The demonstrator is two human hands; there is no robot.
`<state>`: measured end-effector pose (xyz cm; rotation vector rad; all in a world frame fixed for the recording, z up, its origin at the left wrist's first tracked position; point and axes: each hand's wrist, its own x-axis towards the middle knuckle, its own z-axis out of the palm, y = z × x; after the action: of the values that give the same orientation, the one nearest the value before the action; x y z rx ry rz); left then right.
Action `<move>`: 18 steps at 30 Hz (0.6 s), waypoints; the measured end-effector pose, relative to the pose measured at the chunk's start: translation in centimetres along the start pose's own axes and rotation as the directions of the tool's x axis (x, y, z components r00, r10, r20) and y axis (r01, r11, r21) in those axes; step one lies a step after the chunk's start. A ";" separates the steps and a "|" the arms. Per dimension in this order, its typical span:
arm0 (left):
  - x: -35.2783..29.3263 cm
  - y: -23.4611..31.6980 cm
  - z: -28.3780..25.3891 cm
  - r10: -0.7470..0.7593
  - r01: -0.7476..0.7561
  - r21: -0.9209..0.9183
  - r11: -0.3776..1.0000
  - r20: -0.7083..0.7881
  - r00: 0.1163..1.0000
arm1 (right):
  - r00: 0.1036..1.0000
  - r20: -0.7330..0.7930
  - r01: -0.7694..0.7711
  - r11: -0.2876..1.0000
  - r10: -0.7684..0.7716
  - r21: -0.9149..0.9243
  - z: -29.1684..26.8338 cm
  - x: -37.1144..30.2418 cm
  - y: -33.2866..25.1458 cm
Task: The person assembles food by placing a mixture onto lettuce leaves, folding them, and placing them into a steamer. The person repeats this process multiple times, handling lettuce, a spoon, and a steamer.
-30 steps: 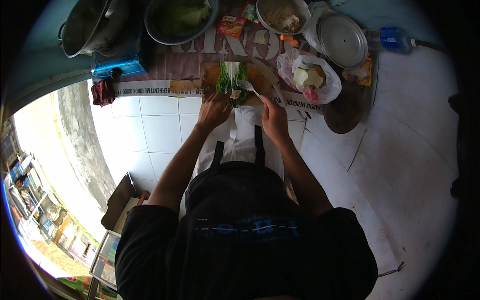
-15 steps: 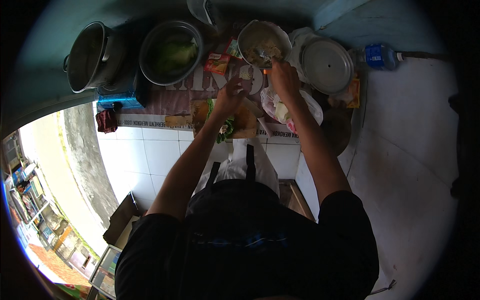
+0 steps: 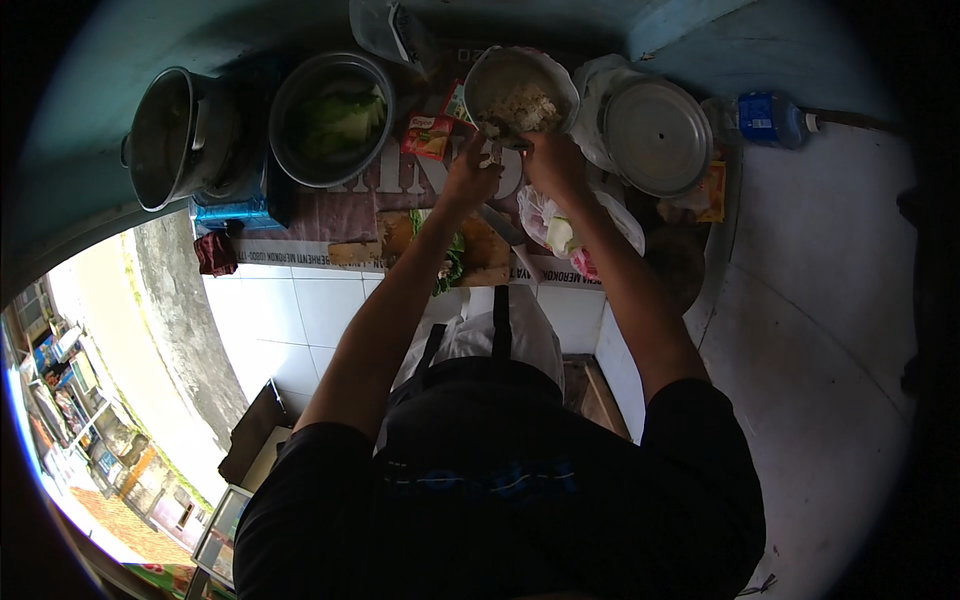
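My right hand [image 3: 556, 165] is closed on a spoon [image 3: 512, 140], tilted at the lower left rim of a metal bowl [image 3: 570, 96]. Lumpy pale filling [image 3: 528, 108] lies in that bowl, and some sits on the spoon. Just left of the spoon's end, my left hand [image 3: 470, 182] has its fingers curled close together around something small and pale that I cannot make out. Below my left wrist, a wooden cutting board [image 3: 485, 258] carries leafy greens [image 3: 450, 262]. A knife [image 3: 500, 224] lies at the board's right side.
At left stand a tall pot [image 3: 165, 140] on a stove [image 3: 238, 208] and a basin [image 3: 283, 150] of green leaves. Seasoning packets [image 3: 426, 136] lie near the bowl. Rightward are a plastic bag [image 3: 628, 222], a round metal lid [image 3: 655, 135] and a water bottle [image 3: 770, 120].
My right hand has drawn the spoon out of the bowl's middle to its lower left rim. My left hand has moved up and right to meet it, its fingers closing.
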<state>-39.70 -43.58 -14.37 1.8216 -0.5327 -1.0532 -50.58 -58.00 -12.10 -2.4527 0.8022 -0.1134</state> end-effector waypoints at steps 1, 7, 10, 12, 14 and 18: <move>0.0 0.1 -0.2 0.052 -0.047 0.095 0.994 -0.049 0.997 | 0.999 0.007 -0.044 0.999 0.044 0.028 0.1 0.1 0.4; -0.2 2.5 -1.0 0.380 -0.275 0.559 0.782 -0.078 0.922 | 0.988 -0.033 -0.142 0.966 0.153 0.215 -1.0 0.2 1.7; 0.5 4.0 -0.9 0.213 -0.197 0.605 0.771 0.046 0.976 | 0.984 -0.100 -0.127 0.974 0.148 0.190 -1.8 -0.5 1.0; 1.7 4.7 -1.0 0.196 -0.225 0.659 0.717 0.119 0.973 | 0.986 -0.113 -0.105 0.982 0.124 0.156 -2.1 -0.7 0.8; 1.9 4.7 -1.1 0.167 -0.215 0.683 0.698 0.136 0.976 | 0.981 -0.111 -0.139 0.979 0.156 0.150 -2.3 -0.8 0.9; 1.3 4.4 -1.6 0.199 -0.218 0.718 0.660 0.112 0.973 | 0.975 -0.081 -0.182 0.950 0.209 0.253 -2.3 -0.9 1.6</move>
<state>-37.29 -45.82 -10.74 2.3506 -1.2963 -0.7367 -52.69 -59.70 -10.95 -2.1376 1.0108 -0.2558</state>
